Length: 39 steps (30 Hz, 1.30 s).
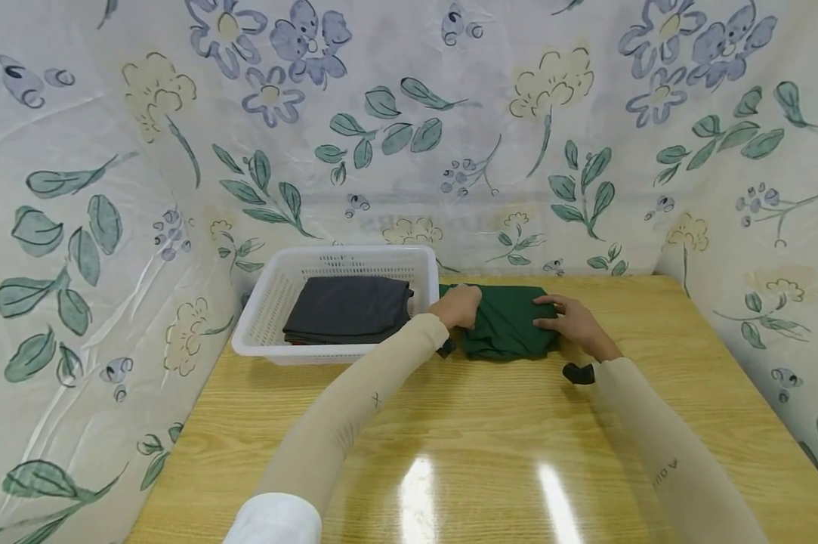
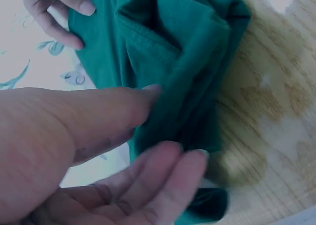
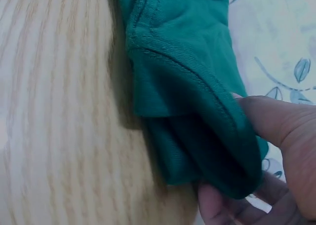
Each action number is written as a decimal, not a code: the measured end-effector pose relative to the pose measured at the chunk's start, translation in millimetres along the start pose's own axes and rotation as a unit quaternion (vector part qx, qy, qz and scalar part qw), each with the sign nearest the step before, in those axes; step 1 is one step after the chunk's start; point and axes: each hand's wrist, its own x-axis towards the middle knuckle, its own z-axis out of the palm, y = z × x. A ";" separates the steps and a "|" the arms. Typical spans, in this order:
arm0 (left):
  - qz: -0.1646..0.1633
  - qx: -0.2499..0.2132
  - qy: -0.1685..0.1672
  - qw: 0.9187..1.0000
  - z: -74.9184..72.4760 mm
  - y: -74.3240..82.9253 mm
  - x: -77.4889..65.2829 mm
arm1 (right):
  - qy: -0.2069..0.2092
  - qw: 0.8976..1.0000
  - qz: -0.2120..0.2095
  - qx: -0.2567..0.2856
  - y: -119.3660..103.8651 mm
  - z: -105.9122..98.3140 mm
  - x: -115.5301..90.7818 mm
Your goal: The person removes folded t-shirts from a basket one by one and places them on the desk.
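Note:
A partly folded green garment point(image 1: 507, 321) with stitched hems lies on the wooden table, right beside a white basket. At its left end, my left hand point(image 1: 458, 306) has thumb and fingers on either side of a fold, pinching it; the left wrist view shows the bunched layers point(image 2: 187, 82) near the fingertips. My right hand point(image 1: 575, 321) holds the opposite end. In the right wrist view, the thumb lies over a rounded, hemmed edge point(image 3: 212, 96) and the fingers curl beneath it. Loose layers hang open under that edge.
The white perforated basket point(image 1: 259, 350) stands at the table's back left, holding a folded dark grey garment point(image 1: 350, 306). A flower-patterned sheet point(image 1: 409, 166) hangs behind and along both sides. Bare wood table point(image 1: 490, 423) extends in front of the garment.

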 end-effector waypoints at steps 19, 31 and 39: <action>0.071 -0.225 0.070 0.969 -35.9 -11.0 -24.9 | 0.042 0.999 -0.027 0.010 -24.4 -13.0 -8.1; 0.052 -0.249 0.140 0.957 -60.7 -45.6 -53.5 | 0.045 0.996 -0.072 0.023 -64.2 -1.3 -6.0; 0.032 -0.293 0.116 0.949 -63.8 -73.6 -76.5 | 0.038 0.995 -0.085 0.030 -82.2 1.9 -4.0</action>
